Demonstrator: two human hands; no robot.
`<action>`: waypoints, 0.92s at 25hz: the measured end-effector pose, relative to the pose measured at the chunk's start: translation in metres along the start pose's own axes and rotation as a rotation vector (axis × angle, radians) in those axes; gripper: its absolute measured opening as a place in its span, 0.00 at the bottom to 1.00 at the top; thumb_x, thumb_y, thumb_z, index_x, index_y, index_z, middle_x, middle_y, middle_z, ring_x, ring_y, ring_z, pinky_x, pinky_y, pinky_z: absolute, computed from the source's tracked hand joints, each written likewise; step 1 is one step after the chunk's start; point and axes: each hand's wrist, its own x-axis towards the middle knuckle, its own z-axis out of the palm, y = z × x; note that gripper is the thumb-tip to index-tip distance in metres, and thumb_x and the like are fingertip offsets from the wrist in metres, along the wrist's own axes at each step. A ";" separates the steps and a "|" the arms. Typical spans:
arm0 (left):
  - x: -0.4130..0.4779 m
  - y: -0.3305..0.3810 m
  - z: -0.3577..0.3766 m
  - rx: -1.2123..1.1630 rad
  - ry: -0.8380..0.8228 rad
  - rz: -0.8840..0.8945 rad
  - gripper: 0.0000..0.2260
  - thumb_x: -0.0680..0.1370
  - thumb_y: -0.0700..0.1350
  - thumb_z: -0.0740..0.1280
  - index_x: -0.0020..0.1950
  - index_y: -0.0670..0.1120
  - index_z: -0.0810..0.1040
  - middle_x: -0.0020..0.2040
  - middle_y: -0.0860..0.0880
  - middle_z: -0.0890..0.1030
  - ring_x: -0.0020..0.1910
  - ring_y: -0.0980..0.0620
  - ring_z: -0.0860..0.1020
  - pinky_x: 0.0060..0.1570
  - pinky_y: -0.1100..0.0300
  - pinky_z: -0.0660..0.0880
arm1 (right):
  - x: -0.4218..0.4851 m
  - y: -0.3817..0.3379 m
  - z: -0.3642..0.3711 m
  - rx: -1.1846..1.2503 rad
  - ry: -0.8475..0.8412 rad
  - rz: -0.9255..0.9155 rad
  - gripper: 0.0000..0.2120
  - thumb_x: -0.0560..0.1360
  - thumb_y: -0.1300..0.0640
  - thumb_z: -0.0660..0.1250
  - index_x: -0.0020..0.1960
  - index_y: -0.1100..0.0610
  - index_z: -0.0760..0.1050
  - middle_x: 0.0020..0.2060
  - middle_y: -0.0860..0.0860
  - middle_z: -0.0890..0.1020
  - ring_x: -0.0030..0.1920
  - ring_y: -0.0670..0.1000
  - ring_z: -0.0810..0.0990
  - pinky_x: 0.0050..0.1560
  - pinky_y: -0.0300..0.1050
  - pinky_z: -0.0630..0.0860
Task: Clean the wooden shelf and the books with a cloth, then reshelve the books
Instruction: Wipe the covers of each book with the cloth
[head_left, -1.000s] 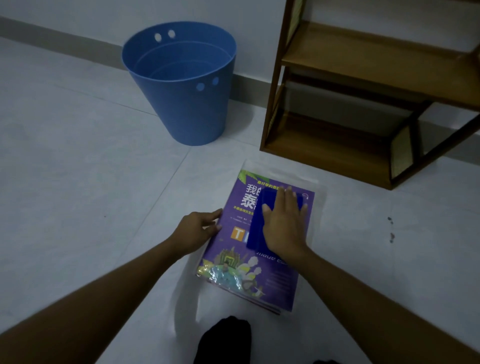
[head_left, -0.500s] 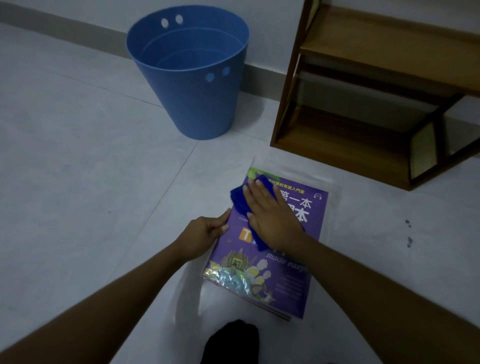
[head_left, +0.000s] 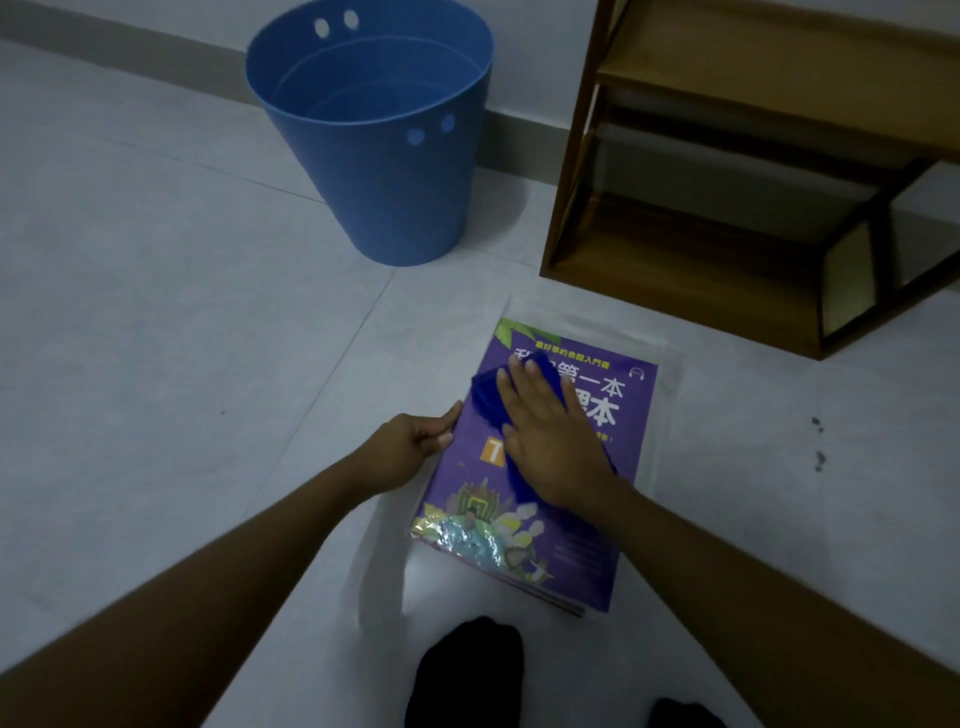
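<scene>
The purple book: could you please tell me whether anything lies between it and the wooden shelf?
Nothing visible does: only floor separates the purple book from the wooden shelf; the blue bin stands off to the left.

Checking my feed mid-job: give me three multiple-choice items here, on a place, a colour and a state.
1. Where is the blue bin relative to the wooden shelf? A on its lowest board; B left of it, on the floor; C behind it.
2. What colour is the cloth? A white; B red; C blue.
3. What is the right hand doing? A pressing the cloth flat on the purple book; B gripping the shelf; C hanging idle.
Answers: B, the bin stands on the floor beside the shelf's left post; C, dark blue shows around the hand; A, the hand lies flat on the cloth over the cover.
</scene>
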 end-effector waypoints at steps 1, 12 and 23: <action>0.002 0.001 -0.004 0.034 -0.025 0.005 0.18 0.81 0.44 0.58 0.70 0.55 0.64 0.58 0.51 0.78 0.53 0.59 0.77 0.43 0.76 0.74 | -0.014 -0.005 0.004 -0.018 0.040 -0.057 0.28 0.79 0.48 0.46 0.77 0.59 0.55 0.76 0.56 0.57 0.76 0.55 0.55 0.74 0.58 0.53; 0.000 0.014 -0.009 -0.062 -0.035 -0.050 0.18 0.76 0.52 0.63 0.65 0.52 0.73 0.55 0.55 0.80 0.51 0.61 0.80 0.45 0.68 0.78 | -0.064 -0.020 0.015 -0.089 -0.017 -0.601 0.27 0.81 0.45 0.48 0.76 0.56 0.55 0.76 0.53 0.59 0.77 0.52 0.52 0.74 0.55 0.49; 0.008 0.004 -0.003 0.328 -0.027 -0.005 0.35 0.72 0.64 0.57 0.75 0.50 0.60 0.61 0.47 0.80 0.55 0.49 0.80 0.56 0.56 0.77 | -0.076 0.026 0.003 0.039 0.021 -0.163 0.28 0.80 0.43 0.49 0.77 0.52 0.56 0.76 0.49 0.60 0.76 0.49 0.55 0.73 0.55 0.56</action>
